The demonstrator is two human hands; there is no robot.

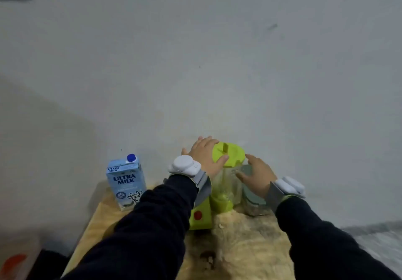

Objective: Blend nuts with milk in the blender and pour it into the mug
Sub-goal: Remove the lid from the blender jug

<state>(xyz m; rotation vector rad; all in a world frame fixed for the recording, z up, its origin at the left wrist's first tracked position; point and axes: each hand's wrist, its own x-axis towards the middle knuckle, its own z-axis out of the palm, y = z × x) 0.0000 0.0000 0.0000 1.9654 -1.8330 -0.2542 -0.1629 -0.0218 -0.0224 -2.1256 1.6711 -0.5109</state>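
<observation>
So my left hand [205,155] is laid flat over the left edge of the green lid [228,154], fingers spread and thumb resting on top, pressing rather than gripping. The lid sits on the clear blender jug [226,184], which stands on its green base [201,216] with the red button facing me, near the back of the wooden table [245,240] by the wall.

My right hand [257,174] is open too, fingers loosely curved toward the right side of the jug just under the lid. Can't tell if it's actually touching. Below that hand there's a greyish container [253,201]; too blurry to tell what it is.

The milk carton [126,181] stands upright well off to the left, blue cap on. Both arms are in dark sleeves with white wrist bands.
</observation>
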